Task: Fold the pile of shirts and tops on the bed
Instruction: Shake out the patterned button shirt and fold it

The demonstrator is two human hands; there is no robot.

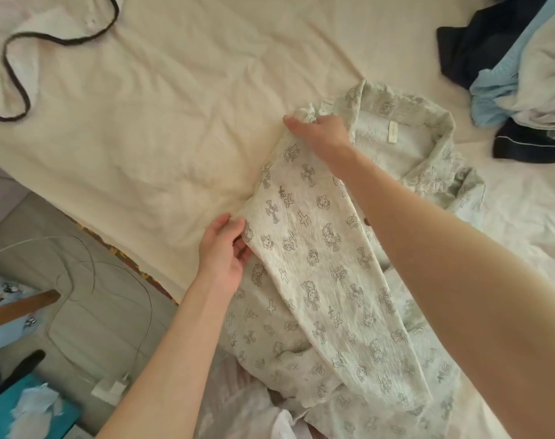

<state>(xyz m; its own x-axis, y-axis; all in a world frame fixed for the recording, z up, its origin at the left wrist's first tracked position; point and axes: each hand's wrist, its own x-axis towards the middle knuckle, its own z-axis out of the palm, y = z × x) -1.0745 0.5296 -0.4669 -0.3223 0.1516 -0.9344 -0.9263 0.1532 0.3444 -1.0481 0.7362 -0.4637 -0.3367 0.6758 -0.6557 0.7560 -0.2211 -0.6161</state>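
A: Where was the shirt at that moment?

B: The printed shirt [320,248] lay across the centre and lower right of the frame on the bed [143,122], collar toward the upper right. The left hand [225,251] pinched the edge of its folded-over panel near the middle of the frame. The right hand [320,131] pressed down by the shoulder, just left of the collar; its fingers were hidden in the cloth, so I couldn't tell whether they gripped or only pressed.

A: What could have gone wrong?

B: I'd judge the crinkled fabric might bunch under the fold if the right hand let the shoulder slip. The hem also lay rumpled at the bottom of the frame, so the fold line could run crooked.

A: And the rest?

B: A heap of unfolded clothes [523,74] waited at the upper right, and a white top with dark trim [48,42] at the upper left.
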